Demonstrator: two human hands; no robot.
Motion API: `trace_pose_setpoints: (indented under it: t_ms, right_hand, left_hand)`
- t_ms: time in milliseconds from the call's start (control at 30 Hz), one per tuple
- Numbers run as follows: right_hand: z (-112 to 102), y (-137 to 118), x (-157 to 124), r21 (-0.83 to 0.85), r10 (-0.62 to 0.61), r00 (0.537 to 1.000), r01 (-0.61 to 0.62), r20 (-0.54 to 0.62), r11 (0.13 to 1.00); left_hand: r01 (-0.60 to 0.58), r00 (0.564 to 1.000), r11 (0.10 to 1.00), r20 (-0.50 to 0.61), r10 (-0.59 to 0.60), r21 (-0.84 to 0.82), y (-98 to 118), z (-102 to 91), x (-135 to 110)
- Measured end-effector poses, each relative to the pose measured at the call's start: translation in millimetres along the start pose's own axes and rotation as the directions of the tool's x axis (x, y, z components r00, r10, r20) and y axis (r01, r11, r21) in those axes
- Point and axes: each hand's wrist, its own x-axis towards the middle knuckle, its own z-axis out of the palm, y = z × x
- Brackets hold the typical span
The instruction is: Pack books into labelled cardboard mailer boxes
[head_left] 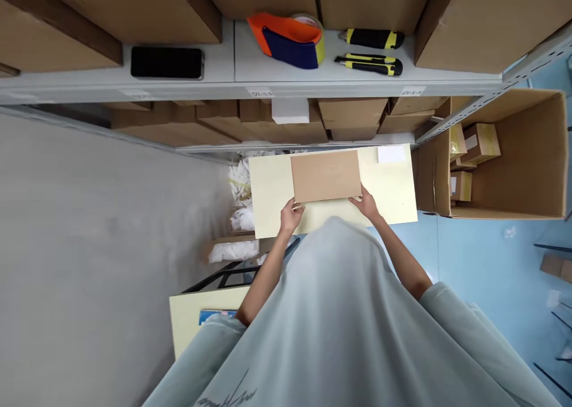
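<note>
A flat brown cardboard box [326, 176] lies on the cream tabletop [272, 180], its long side facing me. My left hand [291, 214] grips the near left corner, thumb and fingers closed on the edge. At the near right corner my right hand [365, 204] holds the box in the same way. The undersides of the fingers are partly hidden by the cardboard. A small white slip [391, 154] sits at the table's far right corner, apart from both hands.
Above the table runs a grey shelf [179, 91] with large cartons, a black phone [167, 62], an orange-and-blue tape dispenser [290, 40] and yellow-black utility knives [373, 64]. To the right stands an open carton [518, 174] holding small boxes. White packing material [241, 186] lies left.
</note>
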Motion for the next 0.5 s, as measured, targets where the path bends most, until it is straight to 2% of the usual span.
trace_pose_setpoints:
  t_ms: [167,267,367,500]
  right_hand:
    - [6,30,0,0.042,0.040,0.999,-0.040,0.006,0.998]
    - [3,37,5,0.030,0.014,0.998,-0.016,0.056,0.999]
    - [-5,30,11,0.011,-0.052,0.993,0.052,0.103,0.999]
    - [-25,-3,8,-0.014,-0.154,0.983,0.156,0.104,0.988]
  left_hand:
    - [0.126,0.992,0.991,-0.021,-0.127,-0.043,4,10.2,2]
    - [0.147,0.988,0.987,-0.035,-0.150,-0.063,11,21.6,8]
    - [0.147,0.986,0.986,-0.061,-0.153,-0.081,19,28.3,12]
    - [0.105,0.991,0.988,-0.071,-0.114,-0.109,39,20.0,3]
